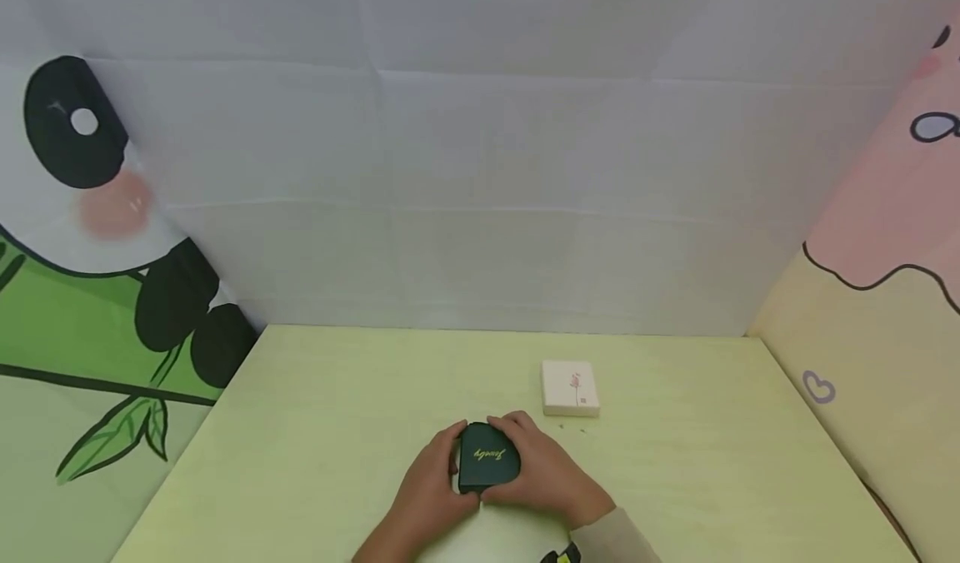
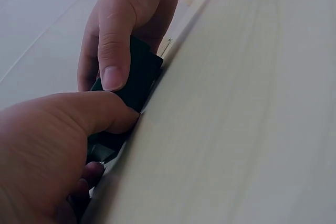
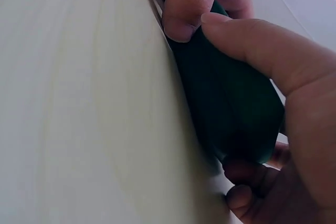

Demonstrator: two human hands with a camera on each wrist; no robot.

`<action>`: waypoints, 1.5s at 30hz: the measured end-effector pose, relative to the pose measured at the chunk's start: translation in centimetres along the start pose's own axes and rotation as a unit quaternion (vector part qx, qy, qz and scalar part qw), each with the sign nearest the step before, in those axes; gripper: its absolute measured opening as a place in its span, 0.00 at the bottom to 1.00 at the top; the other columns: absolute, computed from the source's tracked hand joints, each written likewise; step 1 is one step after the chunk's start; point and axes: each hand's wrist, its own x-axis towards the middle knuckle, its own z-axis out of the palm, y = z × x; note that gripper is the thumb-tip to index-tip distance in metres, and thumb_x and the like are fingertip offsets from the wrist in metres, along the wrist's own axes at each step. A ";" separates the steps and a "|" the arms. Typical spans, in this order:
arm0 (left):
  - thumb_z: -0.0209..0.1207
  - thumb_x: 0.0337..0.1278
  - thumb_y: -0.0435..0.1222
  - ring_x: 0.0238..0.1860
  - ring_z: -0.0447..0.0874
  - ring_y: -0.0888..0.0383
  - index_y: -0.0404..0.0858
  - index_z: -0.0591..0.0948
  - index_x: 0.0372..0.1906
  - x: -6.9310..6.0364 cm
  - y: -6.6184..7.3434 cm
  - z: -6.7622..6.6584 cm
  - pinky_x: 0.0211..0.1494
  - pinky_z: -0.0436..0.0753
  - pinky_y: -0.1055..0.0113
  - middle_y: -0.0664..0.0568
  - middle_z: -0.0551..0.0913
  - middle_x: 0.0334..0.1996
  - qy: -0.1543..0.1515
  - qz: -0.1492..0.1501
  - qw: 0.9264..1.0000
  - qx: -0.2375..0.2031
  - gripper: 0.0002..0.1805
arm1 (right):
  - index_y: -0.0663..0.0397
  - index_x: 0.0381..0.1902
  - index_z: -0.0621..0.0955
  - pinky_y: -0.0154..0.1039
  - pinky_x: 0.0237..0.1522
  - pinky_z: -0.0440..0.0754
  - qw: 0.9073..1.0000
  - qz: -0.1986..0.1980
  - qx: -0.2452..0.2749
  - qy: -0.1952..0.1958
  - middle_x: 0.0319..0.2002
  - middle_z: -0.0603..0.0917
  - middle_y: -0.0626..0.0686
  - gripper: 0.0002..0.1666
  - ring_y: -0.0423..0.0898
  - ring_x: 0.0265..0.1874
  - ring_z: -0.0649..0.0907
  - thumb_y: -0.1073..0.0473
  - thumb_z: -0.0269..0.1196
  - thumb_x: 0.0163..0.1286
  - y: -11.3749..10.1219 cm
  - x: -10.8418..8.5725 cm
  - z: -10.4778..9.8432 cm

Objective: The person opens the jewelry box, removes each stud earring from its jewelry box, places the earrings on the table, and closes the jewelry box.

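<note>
A small dark green jewelry box (image 1: 487,456) with gold lettering, upside down from here, is on the table between both hands. Its left end is squared and its right end rounded. My left hand (image 1: 435,484) grips the left side, thumb at the near edge and fingers at the far one. On the rounded side my right hand (image 1: 543,471) holds it the same way, thumb near the other thumb. In the left wrist view the green box (image 2: 137,74) is partly covered by both thumbs. The right wrist view has the rounded end of the box (image 3: 231,98) close to the tabletop.
A flat white box (image 1: 570,388) with a pink flower print lies behind the right hand. Small dark specks (image 1: 572,427) are on the pale table (image 1: 337,413) near it. A white cloth wall (image 1: 480,146) closes off the back, with printed panels at both sides.
</note>
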 end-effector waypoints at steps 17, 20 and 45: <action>0.77 0.41 0.41 0.39 0.72 0.63 0.40 0.64 0.76 1.1 0.5 0.1 0.44 0.74 0.62 0.61 0.73 0.43 0.004 -0.002 1.000 0.009 0.53 | 0.42 0.75 0.71 0.46 0.55 0.78 1.000 -0.013 0.022 0.002 0.61 0.71 0.39 0.56 0.42 0.53 0.78 0.29 0.76 0.52 1.8 0.9 -0.3; 0.77 0.41 0.41 0.39 0.72 0.63 0.39 0.64 0.76 1.3 0.5 0.2 0.44 0.74 0.62 0.60 0.73 0.43 0.002 -0.005 1.000 0.008 0.53 | 0.43 0.75 0.71 0.46 0.56 0.78 1.000 -0.010 0.025 0.001 0.62 0.71 0.39 0.57 0.41 0.54 0.78 0.29 0.76 0.52 1.9 1.0 -0.4; 0.76 0.39 0.40 0.39 0.71 0.63 0.39 0.65 0.76 1.2 0.2 1.0 0.42 0.74 0.64 0.60 0.74 0.46 0.011 -0.007 1.000 -0.005 0.54 | 0.43 0.75 0.72 0.45 0.57 0.78 0.999 -0.017 0.026 0.009 0.63 0.71 0.39 0.57 0.41 0.54 0.78 0.30 0.77 0.51 2.8 1.0 -0.1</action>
